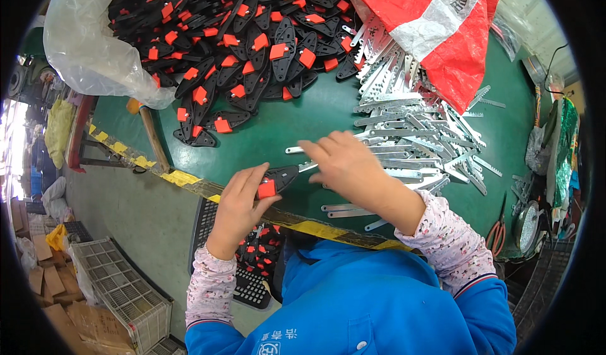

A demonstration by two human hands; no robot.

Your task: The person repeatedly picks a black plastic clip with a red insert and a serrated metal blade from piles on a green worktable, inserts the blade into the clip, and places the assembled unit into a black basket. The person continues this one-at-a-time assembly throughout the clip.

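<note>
My left hand [237, 207] is closed round a black plastic part [285, 177], flat and pointed at its end, with a red tab [266, 188] at the fingers. Just right of it, my right hand [347, 165] has its fingers bent round a narrow silver metal strip [307, 165]. That strip's end reaches the tip of the black part; whether it sits inside cannot be seen. Another toothed metal strip [294, 150] sticks out beyond the right fingers, in front of a large heap of metal strips [410, 134].
Black parts with red tabs [252, 52] are piled at the far side of the green table [246, 143]. A red and white bag [442, 33] leans over the strips. A hammer [153, 137] lies left, pliers [499, 232] right. Yellow-black tape [315, 229] marks the near edge, above a black crate [252, 285].
</note>
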